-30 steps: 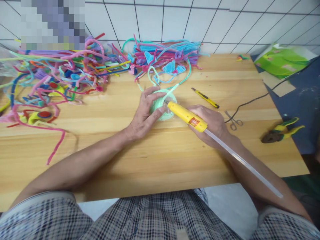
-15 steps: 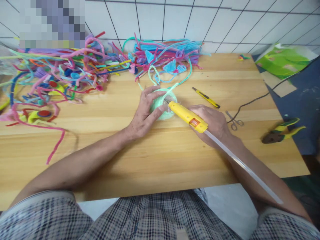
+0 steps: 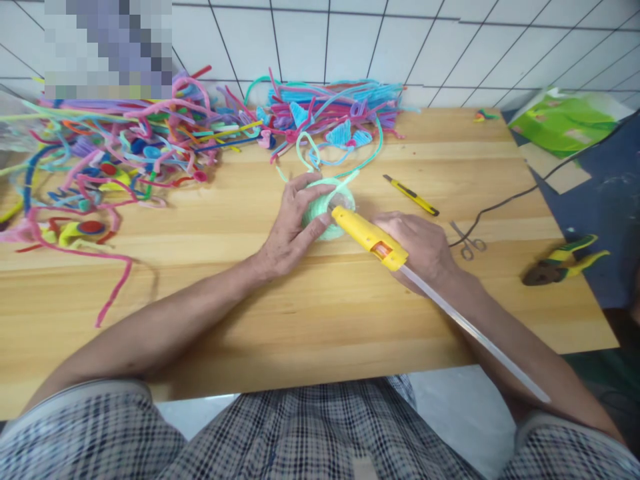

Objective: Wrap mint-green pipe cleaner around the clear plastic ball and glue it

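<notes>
Head view. The coil [image 3: 314,213], pale green, lies on the counter [image 3: 300,333] and serves as landmark. At its near left, the left hand [image 3: 286,233] has a partly open grip, thumb and fingers spread over the coil, steadying it. At its right, the right hand [image 3: 425,248] has its grip closed round the glue gun [image 3: 360,230], nozzle at the coil's middle, glue stick [image 3: 470,327] trailing behind. Good practice would seem to call for a steady nozzle close to the seam, light even pressure, and the left thumb, very near the tip, kept off hot metal and fresh glue. Whether glue is flowing cannot be told.

Containers: the green bag [image 3: 565,127] lies far right of the coil, beyond the cutter [image 3: 413,196]; its contents cannot be made out. The pliers [image 3: 545,270] lie right of the coil, outside any container.
</notes>
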The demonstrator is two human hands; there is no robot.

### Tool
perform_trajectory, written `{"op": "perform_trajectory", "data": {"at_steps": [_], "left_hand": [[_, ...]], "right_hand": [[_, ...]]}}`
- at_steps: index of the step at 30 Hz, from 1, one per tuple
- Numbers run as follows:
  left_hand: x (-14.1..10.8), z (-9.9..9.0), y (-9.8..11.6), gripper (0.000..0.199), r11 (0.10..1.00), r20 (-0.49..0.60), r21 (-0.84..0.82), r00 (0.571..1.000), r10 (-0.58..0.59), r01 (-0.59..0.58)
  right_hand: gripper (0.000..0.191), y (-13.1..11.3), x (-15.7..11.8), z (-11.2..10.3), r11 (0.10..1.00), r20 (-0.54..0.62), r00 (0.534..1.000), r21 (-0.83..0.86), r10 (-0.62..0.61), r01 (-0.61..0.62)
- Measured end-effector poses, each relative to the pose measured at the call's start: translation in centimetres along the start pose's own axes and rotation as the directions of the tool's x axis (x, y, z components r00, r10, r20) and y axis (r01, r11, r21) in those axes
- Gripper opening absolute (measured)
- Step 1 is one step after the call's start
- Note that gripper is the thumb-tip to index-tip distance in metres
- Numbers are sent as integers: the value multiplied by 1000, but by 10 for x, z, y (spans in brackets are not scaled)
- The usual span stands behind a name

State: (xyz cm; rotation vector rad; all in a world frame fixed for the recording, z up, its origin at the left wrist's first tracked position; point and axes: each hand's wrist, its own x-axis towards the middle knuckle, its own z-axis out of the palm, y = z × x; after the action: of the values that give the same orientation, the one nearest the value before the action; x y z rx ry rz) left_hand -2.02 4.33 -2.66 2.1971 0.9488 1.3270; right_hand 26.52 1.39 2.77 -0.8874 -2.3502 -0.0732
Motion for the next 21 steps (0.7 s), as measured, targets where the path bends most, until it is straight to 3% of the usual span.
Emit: {"op": "perform_trajectory", "data": {"at_steps": [8, 17, 21], "left_hand": [[-1, 0, -1, 48, 1000, -4, -22, 1000, -16, 16], [1, 0, 1, 48, 999, -6, -33, 1000, 0, 0], [1, 0, 2, 47, 999, -9, -36, 1000, -8, 8]], "right_hand": [[26, 9, -6, 0, 995, 45, 997, -75, 67, -63], [21, 2, 3, -1, 995, -59, 995, -58, -86, 82], [25, 0, 2, -1, 995, -21, 998, -81, -57, 55]]}}
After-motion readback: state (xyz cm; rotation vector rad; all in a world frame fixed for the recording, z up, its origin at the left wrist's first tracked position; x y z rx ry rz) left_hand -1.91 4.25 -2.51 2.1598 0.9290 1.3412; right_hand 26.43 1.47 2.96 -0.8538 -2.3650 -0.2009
